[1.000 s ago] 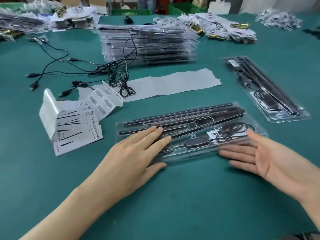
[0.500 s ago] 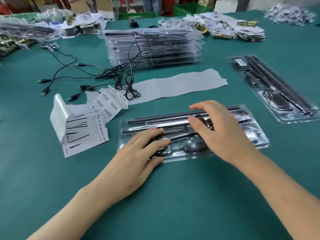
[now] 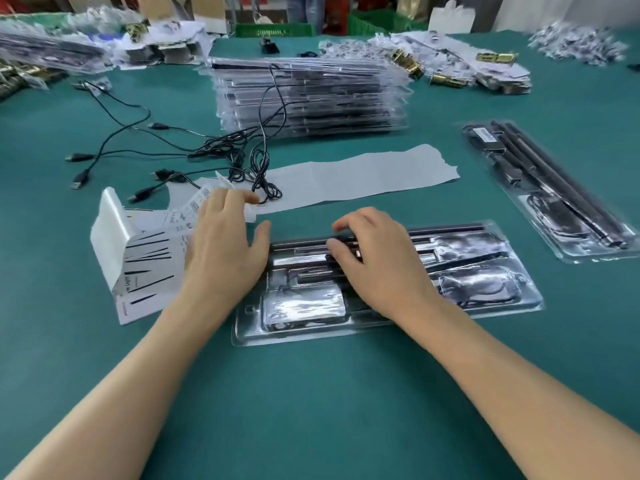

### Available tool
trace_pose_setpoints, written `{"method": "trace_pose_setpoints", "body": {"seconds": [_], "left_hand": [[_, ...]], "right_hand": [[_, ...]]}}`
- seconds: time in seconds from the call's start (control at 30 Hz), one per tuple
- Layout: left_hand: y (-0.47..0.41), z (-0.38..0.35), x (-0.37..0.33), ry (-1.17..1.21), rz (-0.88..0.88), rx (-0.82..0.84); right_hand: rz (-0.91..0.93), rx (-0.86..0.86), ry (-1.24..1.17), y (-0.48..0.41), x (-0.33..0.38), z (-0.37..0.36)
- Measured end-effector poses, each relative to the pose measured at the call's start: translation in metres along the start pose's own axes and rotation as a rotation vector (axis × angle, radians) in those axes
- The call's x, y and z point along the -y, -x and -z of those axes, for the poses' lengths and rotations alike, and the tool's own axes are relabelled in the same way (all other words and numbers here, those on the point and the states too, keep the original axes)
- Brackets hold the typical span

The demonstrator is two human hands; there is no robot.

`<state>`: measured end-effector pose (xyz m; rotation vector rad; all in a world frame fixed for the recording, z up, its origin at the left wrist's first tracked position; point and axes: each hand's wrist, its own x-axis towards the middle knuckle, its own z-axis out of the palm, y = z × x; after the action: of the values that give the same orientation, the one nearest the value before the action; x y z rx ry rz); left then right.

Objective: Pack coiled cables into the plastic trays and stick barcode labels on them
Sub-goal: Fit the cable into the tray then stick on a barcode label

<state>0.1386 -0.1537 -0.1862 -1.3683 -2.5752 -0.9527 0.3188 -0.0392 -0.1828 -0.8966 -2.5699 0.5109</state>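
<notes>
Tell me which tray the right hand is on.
The near tray, centre front: the right hand rests on it. No hand touches the tray at right or the stack behind.

a clear plastic tray (image 3: 249, 336) lies flat on the green surface (image 3: 311, 393), holding black rods (image 3: 446, 229) and a coiled cable (image 3: 481, 285) at its right end. a second filled tray (image 3: 588, 256) lies angled to the right, a barcode label (image 3: 483, 135) at its far end. loose black cables (image 3: 242, 157) trail beside the tray stack (image 3: 311, 95).
</notes>
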Motion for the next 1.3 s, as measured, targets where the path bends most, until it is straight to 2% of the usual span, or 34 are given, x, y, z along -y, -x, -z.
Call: {"method": "trace_pose_setpoints", "body": {"seconds": [0.07, 0.17, 0.37, 0.53, 0.67, 0.8, 1.1, 1.3], "left_hand": [[-0.003, -0.007, 0.002, -0.006, 0.042, 0.044], [-0.002, -0.011, 0.005, 0.017, 0.032, 0.108], [-0.002, -0.011, 0.01, 0.11, 0.04, 0.09], [-0.002, -0.013, 0.01, 0.214, 0.027, 0.057], [-0.005, -0.013, 0.014, 0.331, 0.089, -0.076], [-0.007, -0.009, 0.019, 0.313, 0.05, -0.19], [-0.008, -0.006, 0.017, 0.214, 0.041, -0.178], [-0.009, -0.002, 0.021, 0.224, 0.043, -0.202]], "right_hand": [[0.013, -0.038, -0.082, -0.017, 0.013, 0.001], [-0.045, 0.013, -0.187, -0.054, 0.038, -0.008], [-0.153, 0.172, -0.114, -0.1, 0.059, -0.039], [-0.21, 0.085, -0.141, -0.103, 0.055, -0.054], [-0.119, 0.054, -0.231, -0.097, 0.051, -0.057], [-0.08, 0.058, -0.375, -0.092, 0.047, -0.056], [0.024, 0.131, -0.555, -0.088, 0.049, -0.046], [0.011, 0.151, -0.698, -0.089, 0.044, -0.048]]}}
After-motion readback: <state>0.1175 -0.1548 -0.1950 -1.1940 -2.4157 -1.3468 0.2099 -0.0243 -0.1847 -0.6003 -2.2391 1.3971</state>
